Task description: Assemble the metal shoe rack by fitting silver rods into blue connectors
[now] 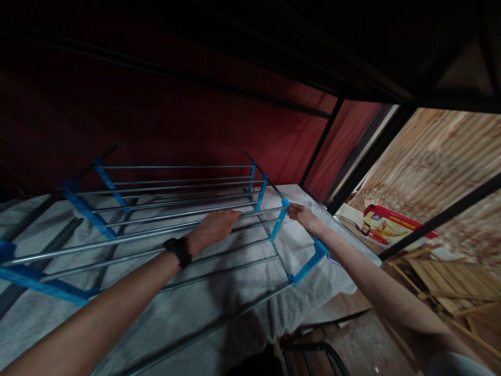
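Observation:
A partly assembled rack of thin grey metal tubes (207,213) and blue plastic brackets lies across a light fluffy blanket. My left hand (215,227), with a black band at its wrist, is closed over one of the long tubes near the middle of the rack. At the rack's right end, the fingertips of my right hand (300,215) pinch a blue plastic bracket (279,222) where a tube meets it. Nearer to me, another blue bracket (311,265) sticks up at the right. More brackets (88,214) hold the tubes at the left end.
Dark metal posts (371,154) frame the bed-like space, with a red sheet (188,125) behind the rack. Beyond the right edge are a red and yellow box (391,225) and slatted wooden pieces (450,282). A black metal frame (313,347) stands below.

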Motion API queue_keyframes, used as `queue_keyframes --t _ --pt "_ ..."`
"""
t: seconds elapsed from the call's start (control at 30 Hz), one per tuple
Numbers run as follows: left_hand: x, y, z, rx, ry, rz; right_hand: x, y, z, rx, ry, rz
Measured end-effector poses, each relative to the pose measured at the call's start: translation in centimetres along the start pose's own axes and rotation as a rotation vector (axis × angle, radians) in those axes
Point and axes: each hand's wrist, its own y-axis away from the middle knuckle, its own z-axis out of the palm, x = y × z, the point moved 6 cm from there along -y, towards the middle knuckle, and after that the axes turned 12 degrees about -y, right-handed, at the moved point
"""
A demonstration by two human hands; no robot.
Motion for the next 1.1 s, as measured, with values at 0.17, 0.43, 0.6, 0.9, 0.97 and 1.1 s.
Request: queue_keyframes --t 0.17,0.43,0.6,0.9,0.97,1.1 --pt "-0.3 -0.2 0.3 0.007 0.061 -0.018 -0.9 0.3 0.1 0.047 0.011 0.029" --pt "1.0 1.1 -1.1 0.032 0.04 -0.027 0.0 0.7 -0.9 0.097 -0.112 0.116" --pt "0.6 2.1 -1.8 0.058 -0.066 -0.086 1.3 0.2 -1.3 0.13 -0.138 0.181" --pt "-0.2 2.5 -0.7 0.063 -0.068 -0.055 0.9 0.8 -1.2 0.083 -0.118 0.214" --pt "-0.1 2.4 -0.5 0.079 -0.048 -0.037 0.7 1.1 -1.3 0.11 -0.131 0.249" --pt "0.1 2.6 -0.3 0.089 -0.051 -0.017 0.1 1.6 -1.3 0.125 -0.057 0.274"
